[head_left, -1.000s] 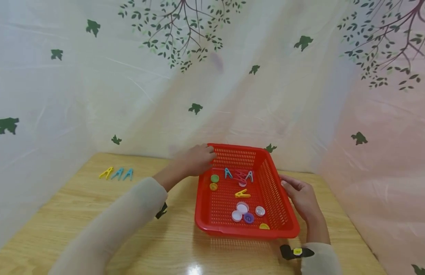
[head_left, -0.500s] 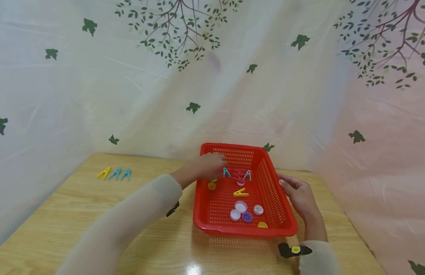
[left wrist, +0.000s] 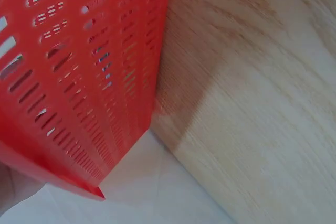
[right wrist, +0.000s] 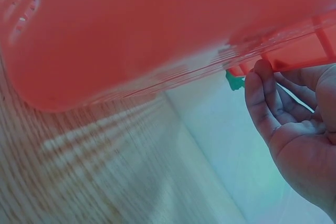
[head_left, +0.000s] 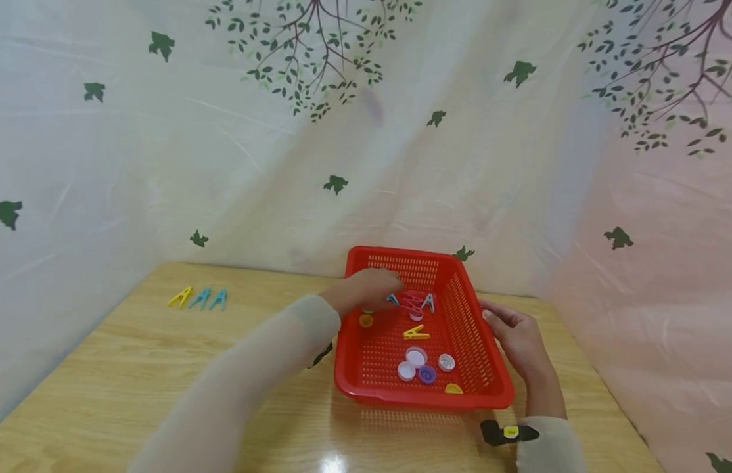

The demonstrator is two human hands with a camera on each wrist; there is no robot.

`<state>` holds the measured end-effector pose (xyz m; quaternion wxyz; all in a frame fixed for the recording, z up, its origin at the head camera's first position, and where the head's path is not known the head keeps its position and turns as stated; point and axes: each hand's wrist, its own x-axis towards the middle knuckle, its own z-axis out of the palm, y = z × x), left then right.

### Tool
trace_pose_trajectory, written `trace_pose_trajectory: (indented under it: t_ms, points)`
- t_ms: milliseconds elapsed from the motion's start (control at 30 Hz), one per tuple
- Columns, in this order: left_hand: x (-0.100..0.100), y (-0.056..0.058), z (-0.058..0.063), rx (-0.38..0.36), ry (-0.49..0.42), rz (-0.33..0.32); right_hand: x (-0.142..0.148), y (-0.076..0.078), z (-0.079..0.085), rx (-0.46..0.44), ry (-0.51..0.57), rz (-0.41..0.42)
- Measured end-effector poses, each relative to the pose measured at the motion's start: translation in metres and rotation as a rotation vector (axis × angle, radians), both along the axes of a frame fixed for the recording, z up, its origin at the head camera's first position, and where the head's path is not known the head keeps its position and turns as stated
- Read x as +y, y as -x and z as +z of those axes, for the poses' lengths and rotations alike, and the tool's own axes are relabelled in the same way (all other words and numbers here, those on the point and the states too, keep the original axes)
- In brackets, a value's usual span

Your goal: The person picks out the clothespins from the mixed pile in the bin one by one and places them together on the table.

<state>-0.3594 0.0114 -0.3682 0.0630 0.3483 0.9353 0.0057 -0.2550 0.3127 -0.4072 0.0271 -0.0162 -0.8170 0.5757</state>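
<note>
A red plastic basket (head_left: 354,398) with slotted walls stands on the table. My left hand (head_left: 368,289) reaches over its left wall into the far part, just above a blue clothespin (head_left: 393,299), with nothing visible in its fingers. In the left wrist view only a bit of that hand (left wrist: 14,188) shows beyond the rim. My right hand (head_left: 520,335) grips the basket's right rim, fingers curled beneath it in the right wrist view. Inside lie a yellow clothespin (head_left: 416,332), a pale blue clothespin (head_left: 428,302), a pink tangled item (head_left: 411,303) and several bottle caps (head_left: 427,374).
Away to the left on the wooden table (head_left: 135,368) lie a yellow clothespin (head_left: 181,297) and two blue clothespins (head_left: 218,299) in a row. A pale cloth (head_left: 271,197) printed with leaves hangs close behind the table and along both sides.
My left hand has moved from the basket's left rim rightward into the basket, over the blue clothespin. The right hand keeps its grip, and the basket stays in place.
</note>
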Motion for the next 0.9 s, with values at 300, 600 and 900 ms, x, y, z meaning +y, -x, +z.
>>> trace_pose_trajectory:
  t_ms: [300, 600, 900]
  points:
    - [0.008, 0.0, -0.008, -0.107, -0.053, 0.022, 0.0, -0.001, 0.0, 0.004, 0.001, 0.001]
    - [0.008, 0.002, -0.01, -0.197, -0.12, 0.048, -0.001, -0.002, 0.0, 0.001, 0.001, -0.008]
    - [0.007, -0.002, -0.014, -0.242, -0.16, 0.026, -0.005, -0.003, -0.001, -0.006, 0.01, -0.026]
